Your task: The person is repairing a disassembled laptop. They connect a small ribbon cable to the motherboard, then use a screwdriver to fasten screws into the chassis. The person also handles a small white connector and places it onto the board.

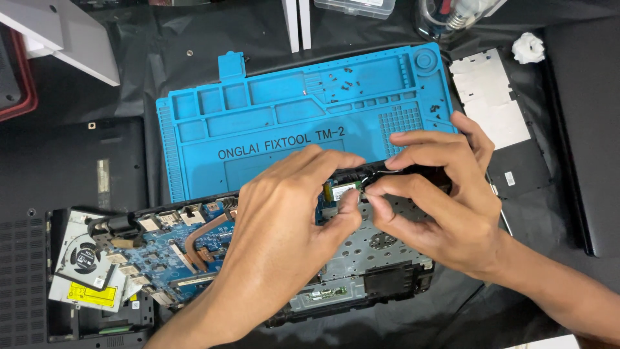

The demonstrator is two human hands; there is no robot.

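Both hands [361, 207] close together, fingertips pinched.

Opened laptop base [361, 258] lies at lower centre of frame; its circuit board [174, 249] occupies the left part, with a fan [81, 258] at far lower left. Both hands meet over a small card [342, 189] at the base's upper edge: left hand [284, 239] left of it, right hand [439, 207] right. Work mat [271, 123] lies behind the base, loose screws [339, 84] in its upper trays. A panel [510, 129] lies at right.

Yellow rectangular label [91, 294] on fan unit [81, 262], lower left

Matt blue rubbery mat [258, 123]; bare copper pipe [200, 236].
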